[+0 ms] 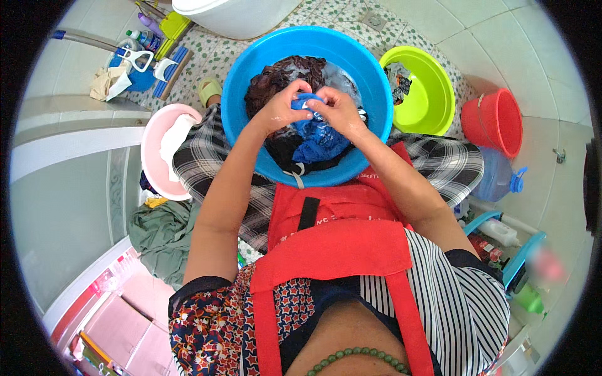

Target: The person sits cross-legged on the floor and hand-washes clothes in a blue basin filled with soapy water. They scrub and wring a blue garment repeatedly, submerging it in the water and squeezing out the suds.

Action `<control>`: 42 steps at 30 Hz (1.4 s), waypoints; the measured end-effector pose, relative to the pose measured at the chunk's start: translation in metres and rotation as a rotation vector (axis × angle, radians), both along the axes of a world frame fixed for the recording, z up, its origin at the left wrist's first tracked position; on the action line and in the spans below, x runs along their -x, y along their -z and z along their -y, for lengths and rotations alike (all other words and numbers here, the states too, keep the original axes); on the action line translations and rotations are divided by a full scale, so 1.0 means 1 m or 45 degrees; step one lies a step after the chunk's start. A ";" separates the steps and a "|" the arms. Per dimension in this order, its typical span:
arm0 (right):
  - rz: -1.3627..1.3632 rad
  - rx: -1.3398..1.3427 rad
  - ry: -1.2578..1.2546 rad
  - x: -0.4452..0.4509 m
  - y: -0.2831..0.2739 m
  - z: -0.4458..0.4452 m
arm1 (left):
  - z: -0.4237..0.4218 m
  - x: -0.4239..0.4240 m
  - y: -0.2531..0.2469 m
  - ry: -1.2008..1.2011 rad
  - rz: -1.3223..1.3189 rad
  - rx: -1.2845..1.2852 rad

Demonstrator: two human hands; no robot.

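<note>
A large blue plastic basin (306, 35) stands between my knees with wet laundry and some sudsy water in it. Over it, my left hand (282, 109) and my right hand (339, 112) pinch a bunched part of a wet blue garment (322, 141) between thumbs and fingers. The garment's lower part rests on black cloth (282, 152) in the basin. Dark brown cloth (268, 84) lies crumpled along the far and left side. A pale strap (295, 176) hangs over the near rim.
A lime green basin (430, 94) with dark cloth, a red bucket (489, 122) and a water jug (494, 176) stand at right. Left are a pink basin (153, 150) with white cloth, piled green fabric (162, 235) and a mop (171, 73). A slippered foot (210, 91) is beside the blue basin.
</note>
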State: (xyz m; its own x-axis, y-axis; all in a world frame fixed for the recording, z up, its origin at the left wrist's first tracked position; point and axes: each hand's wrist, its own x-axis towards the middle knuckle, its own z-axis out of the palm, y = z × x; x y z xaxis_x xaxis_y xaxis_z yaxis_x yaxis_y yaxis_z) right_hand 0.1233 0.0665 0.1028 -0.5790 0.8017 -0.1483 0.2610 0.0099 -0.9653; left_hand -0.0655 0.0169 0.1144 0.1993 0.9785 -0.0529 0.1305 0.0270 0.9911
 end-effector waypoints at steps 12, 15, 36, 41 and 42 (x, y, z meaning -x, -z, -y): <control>-0.454 -0.034 0.445 0.018 -0.016 0.014 | -0.004 0.003 0.056 -0.617 1.309 0.565; 0.115 -0.527 -0.032 0.043 -0.009 0.034 | -0.004 -0.009 0.059 -0.742 1.635 0.594; 0.467 -0.607 0.538 0.089 0.018 0.011 | -0.004 -0.024 0.079 -0.681 1.548 1.044; 0.368 -0.774 0.078 0.092 0.015 0.045 | -0.003 0.000 0.079 0.052 2.250 0.740; 0.431 -0.743 0.062 0.093 0.022 0.039 | -0.003 -0.001 0.080 -0.257 1.970 0.866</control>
State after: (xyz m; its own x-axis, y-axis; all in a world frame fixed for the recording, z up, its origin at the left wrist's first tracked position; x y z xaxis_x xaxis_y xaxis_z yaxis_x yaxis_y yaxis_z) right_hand 0.0304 0.0272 0.0809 -0.5378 0.8296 0.1500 0.5615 0.4853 -0.6702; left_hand -0.0648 0.0202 0.0342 0.3474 0.8771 -0.3318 -0.9318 0.3625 -0.0175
